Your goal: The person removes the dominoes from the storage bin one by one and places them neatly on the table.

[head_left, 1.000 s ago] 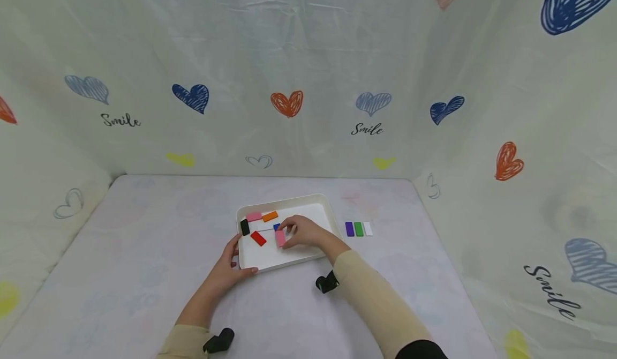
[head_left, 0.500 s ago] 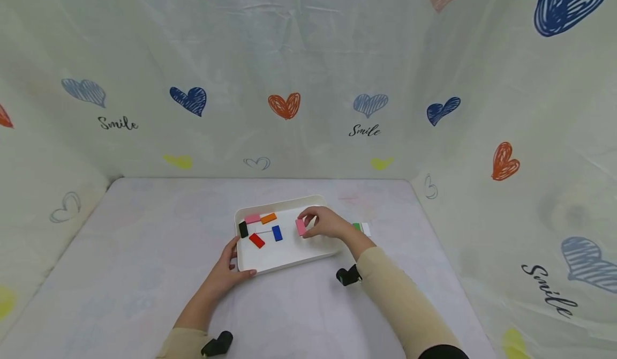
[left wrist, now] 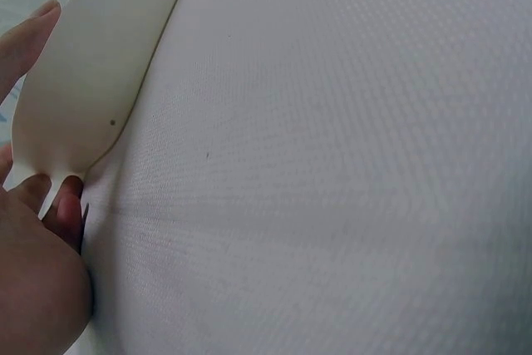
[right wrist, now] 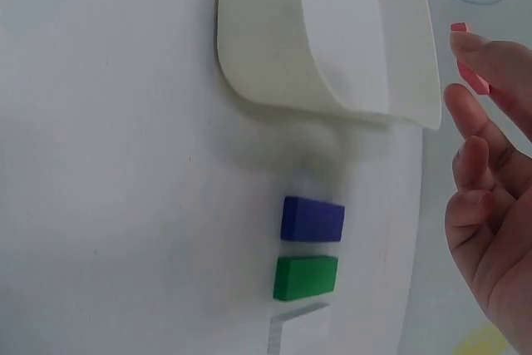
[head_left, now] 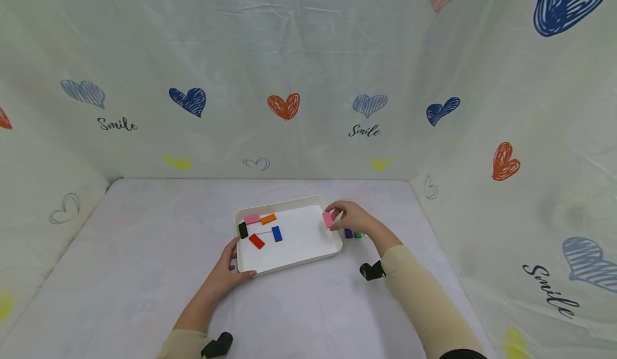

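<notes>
In the head view my right hand [head_left: 353, 217] pinches a small pink block [head_left: 328, 219] between thumb and fingertips, above the tray's right rim. The right wrist view shows that pink block [right wrist: 474, 76] held up off the table. My left hand [head_left: 225, 267] grips the white tray [head_left: 301, 244] at its near left corner, thumb on the front rim, fingers along the left side. Inside the tray lie another pink block [head_left: 252, 219], an orange block [head_left: 268, 218], a black block [head_left: 243, 230], a red block [head_left: 257, 241] and a blue block [head_left: 277, 233].
Right of the tray, a purple block [right wrist: 312, 219], a green block [right wrist: 306, 277] and a white block [right wrist: 304, 330] lie in a row on the pale tablecloth [head_left: 144, 252]. Heart-printed curtains [head_left: 308, 53] surround the table at the back and sides.
My right hand has lifted the pink block from beside the blue one and carried it right, across to the tray's right rim. The left hand stays at the tray's corner.
</notes>
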Action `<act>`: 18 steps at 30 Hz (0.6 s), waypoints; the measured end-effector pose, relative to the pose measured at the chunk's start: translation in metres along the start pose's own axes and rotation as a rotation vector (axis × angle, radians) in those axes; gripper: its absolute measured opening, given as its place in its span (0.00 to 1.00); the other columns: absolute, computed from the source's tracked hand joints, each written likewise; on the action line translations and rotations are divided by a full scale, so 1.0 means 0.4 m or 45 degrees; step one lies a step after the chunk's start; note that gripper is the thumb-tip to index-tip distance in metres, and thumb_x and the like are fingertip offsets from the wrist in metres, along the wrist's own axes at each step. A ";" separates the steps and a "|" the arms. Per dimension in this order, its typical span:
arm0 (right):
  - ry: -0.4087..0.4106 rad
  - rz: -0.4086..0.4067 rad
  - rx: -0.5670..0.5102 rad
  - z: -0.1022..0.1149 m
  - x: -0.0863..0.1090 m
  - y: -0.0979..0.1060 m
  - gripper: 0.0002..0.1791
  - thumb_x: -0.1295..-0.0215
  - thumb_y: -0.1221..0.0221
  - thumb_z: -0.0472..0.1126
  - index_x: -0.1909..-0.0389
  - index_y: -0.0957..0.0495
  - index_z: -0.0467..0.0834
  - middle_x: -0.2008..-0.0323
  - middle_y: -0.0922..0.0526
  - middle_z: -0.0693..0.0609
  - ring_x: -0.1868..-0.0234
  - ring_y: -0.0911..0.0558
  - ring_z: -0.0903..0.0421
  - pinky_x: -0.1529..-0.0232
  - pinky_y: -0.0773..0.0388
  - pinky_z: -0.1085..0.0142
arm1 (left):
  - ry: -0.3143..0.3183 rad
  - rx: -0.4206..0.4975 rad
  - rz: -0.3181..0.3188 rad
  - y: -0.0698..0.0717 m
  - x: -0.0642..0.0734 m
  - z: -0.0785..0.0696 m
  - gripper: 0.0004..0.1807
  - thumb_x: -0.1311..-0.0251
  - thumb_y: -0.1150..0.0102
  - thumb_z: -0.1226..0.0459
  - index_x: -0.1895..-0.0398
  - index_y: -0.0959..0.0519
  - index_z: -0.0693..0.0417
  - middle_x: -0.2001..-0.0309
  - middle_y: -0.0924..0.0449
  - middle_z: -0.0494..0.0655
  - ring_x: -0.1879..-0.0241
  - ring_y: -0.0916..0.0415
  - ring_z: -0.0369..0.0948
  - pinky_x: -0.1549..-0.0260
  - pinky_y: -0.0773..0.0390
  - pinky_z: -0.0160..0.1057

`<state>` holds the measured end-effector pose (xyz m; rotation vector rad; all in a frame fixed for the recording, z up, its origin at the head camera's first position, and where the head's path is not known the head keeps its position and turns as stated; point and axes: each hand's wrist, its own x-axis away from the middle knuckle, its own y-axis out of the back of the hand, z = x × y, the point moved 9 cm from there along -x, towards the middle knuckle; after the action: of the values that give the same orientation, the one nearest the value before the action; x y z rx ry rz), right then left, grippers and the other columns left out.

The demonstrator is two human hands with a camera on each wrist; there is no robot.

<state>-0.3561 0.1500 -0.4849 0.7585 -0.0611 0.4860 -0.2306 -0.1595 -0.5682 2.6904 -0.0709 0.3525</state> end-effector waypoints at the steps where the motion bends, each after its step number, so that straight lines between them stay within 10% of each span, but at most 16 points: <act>1: -0.004 -0.011 0.005 -0.010 0.004 0.009 0.25 0.48 0.28 0.34 0.46 0.22 0.43 0.62 0.20 0.52 0.63 0.25 0.52 0.66 0.24 0.64 | 0.000 -0.001 -0.001 0.000 0.000 0.000 0.62 0.55 0.23 0.55 0.23 0.56 0.50 0.33 0.43 0.63 0.36 0.41 0.60 0.41 0.34 0.62; 18: -0.101 -0.132 0.038 -0.160 0.060 0.119 0.27 0.46 0.30 0.34 0.44 0.23 0.39 0.60 0.21 0.47 0.64 0.26 0.51 0.66 0.25 0.63 | 0.010 -0.008 0.004 0.001 0.007 -0.006 0.62 0.55 0.23 0.54 0.23 0.57 0.49 0.32 0.44 0.63 0.37 0.41 0.60 0.41 0.33 0.62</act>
<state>-0.3635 0.2324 -0.4954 0.8060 -0.0881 0.3591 -0.2285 -0.1587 -0.5652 2.6828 -0.0735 0.3632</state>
